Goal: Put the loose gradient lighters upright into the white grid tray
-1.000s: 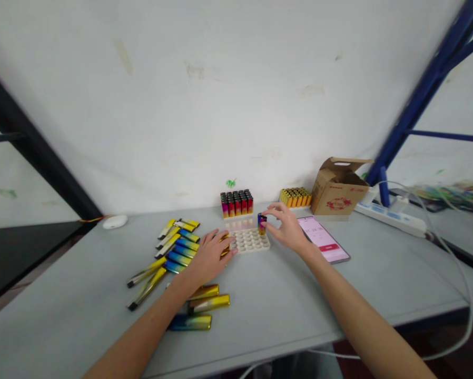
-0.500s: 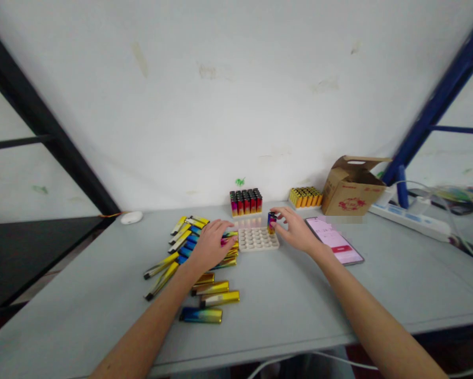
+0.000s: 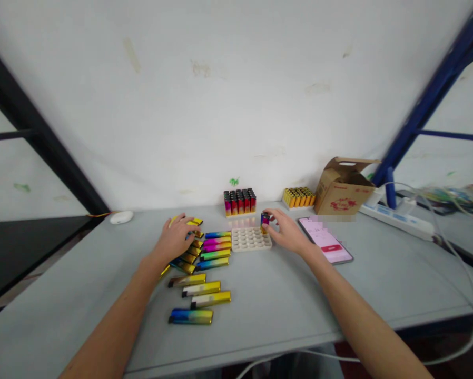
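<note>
Pinched upright between thumb and fingers of right hand (image 3: 287,231): glossy lighter (image 3: 264,222), dark-topped, blue-violet shading to orange-yellow, at far corner of pale rectangular tray (image 3: 252,240), pocked with round hollows, just left of that hand. Under and beside left hand (image 3: 173,242), fingers curved and spread, grip impossible to tell: slim loose lighters (image 3: 216,246), metallic yellow, blue, magenta, lying flat. Right of right hand: smooth phone (image 3: 324,239).

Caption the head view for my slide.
Right hand holds a lighter upright at the far-right corner of a holed tray; left hand is over loose lighters.
</note>
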A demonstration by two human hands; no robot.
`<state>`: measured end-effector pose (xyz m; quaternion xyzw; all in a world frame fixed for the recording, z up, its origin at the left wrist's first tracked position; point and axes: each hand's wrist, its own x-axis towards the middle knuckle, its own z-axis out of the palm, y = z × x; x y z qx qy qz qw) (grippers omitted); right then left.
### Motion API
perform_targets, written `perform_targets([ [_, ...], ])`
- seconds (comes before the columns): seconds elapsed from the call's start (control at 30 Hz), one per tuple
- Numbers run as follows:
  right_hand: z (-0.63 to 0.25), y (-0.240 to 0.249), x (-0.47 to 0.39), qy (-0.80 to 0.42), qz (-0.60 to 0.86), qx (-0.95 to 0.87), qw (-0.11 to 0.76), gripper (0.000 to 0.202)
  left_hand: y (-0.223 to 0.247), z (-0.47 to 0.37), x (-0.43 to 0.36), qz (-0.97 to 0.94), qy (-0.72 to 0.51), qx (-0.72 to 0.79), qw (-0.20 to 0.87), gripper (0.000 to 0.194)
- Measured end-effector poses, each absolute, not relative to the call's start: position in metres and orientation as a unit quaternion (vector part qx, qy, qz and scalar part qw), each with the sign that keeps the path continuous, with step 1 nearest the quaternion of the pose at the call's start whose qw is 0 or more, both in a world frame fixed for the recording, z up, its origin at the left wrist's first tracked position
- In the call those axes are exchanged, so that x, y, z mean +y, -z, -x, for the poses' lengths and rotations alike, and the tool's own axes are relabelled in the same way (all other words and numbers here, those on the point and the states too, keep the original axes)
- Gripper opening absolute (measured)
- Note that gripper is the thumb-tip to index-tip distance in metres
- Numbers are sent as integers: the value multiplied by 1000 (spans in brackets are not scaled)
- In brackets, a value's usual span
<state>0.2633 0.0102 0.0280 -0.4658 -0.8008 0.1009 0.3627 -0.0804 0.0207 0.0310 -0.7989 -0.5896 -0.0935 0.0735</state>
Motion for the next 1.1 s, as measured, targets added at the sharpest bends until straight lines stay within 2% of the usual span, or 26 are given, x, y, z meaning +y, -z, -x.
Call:
perform_targets([
  [0.17, -263, -28, 11, -94, 457, -802, 373, 34, -25, 83, 25, 798, 97, -593, 43, 35],
  [0.47, -265, -29, 13, -95, 452, -801, 381, 34, -31, 85, 28, 813, 143, -564, -15, 20],
  [0.83, -266, -30, 12, -106, 445, -801, 386, 38, -27, 86, 35, 826, 175, -535, -29, 29],
  [1.1, -266, -29, 13, -118, 458, -785, 399, 39, -31, 82, 34, 819, 181, -545, -3, 27],
])
